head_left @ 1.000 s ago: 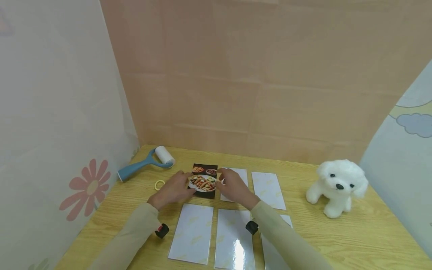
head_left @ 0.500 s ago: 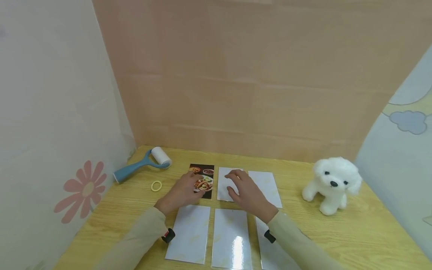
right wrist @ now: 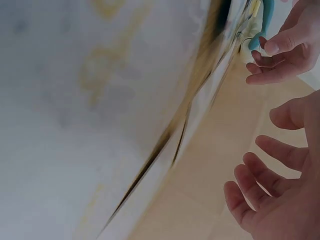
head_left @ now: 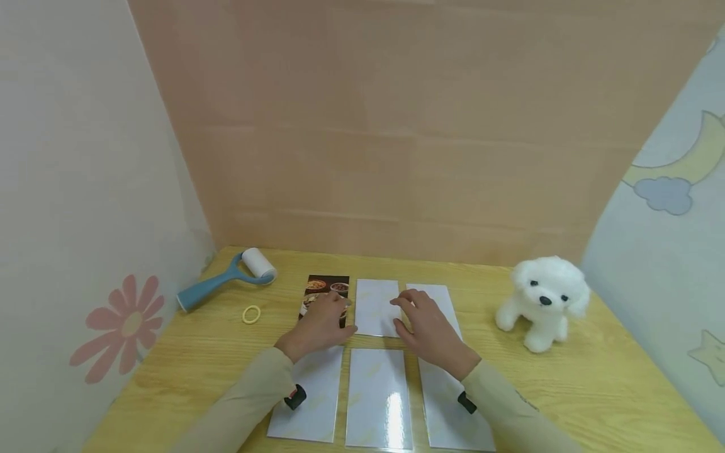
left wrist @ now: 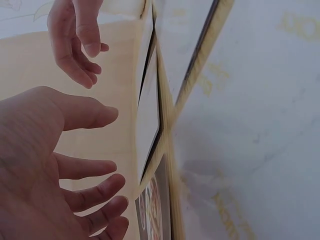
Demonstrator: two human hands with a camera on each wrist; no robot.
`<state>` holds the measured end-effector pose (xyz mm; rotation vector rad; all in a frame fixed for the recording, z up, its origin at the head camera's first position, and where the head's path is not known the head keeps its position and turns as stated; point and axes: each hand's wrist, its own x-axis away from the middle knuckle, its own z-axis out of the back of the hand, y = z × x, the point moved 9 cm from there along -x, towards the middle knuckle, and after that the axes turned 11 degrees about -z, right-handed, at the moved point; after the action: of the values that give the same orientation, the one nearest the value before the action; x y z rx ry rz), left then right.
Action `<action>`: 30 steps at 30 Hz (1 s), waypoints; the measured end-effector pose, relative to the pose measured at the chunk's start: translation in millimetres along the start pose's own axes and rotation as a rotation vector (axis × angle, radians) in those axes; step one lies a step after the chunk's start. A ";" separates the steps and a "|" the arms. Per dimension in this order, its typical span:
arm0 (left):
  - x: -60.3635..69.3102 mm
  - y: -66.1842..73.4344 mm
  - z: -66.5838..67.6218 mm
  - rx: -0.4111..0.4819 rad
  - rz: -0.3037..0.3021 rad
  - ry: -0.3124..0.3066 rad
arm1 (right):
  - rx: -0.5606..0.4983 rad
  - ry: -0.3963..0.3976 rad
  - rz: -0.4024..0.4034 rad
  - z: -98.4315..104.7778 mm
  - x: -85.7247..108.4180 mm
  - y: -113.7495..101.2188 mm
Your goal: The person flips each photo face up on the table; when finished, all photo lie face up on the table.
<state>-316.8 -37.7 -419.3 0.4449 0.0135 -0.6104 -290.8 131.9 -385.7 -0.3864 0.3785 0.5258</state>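
Observation:
A card with a photo of tacos (head_left: 324, 285) lies face up at the back left of two rows of cards. My left hand (head_left: 320, 324) is over its lower right part and hides some of the picture. To its right lies a white card (head_left: 375, 308), blank side up, between my two hands. My right hand (head_left: 427, 330) hovers over the back right white card (head_left: 438, 294), covering part of it. Both hands hold nothing; in the wrist views the left fingers (left wrist: 95, 192) and right fingers (right wrist: 265, 175) are spread, loosely bent and apart from the cards.
Three more white cards form the front row: left (head_left: 308, 402), middle (head_left: 376, 390) and right (head_left: 447, 402). A blue-handled lint roller (head_left: 218, 284) and a yellow ring (head_left: 251, 307) lie at left. A white plush dog (head_left: 545, 302) stands at right.
Both hands were at the photo card's two sides. The right hand has left it and moved right; the left has slid rightward across the card. The head view has turned slightly right.

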 end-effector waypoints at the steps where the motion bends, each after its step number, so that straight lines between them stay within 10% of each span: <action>1: -1.1 0.4 -1.6 -0.012 -0.004 -0.004 | 0.001 0.006 0.001 0.4 0.8 1.2; 17: -11.3 -0.4 -19.2 -0.071 0.005 -0.027 | 0.067 -0.018 -0.039 -3.9 10.6 27.1; 30: -15.0 0.4 -23.3 -0.077 0.000 -0.037 | 0.178 -0.250 -0.093 -25.5 9.8 38.1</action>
<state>-326.2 -19.6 -438.2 0.3586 0.0021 -0.6160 -310.1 154.9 -421.7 -0.1630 0.1633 0.4396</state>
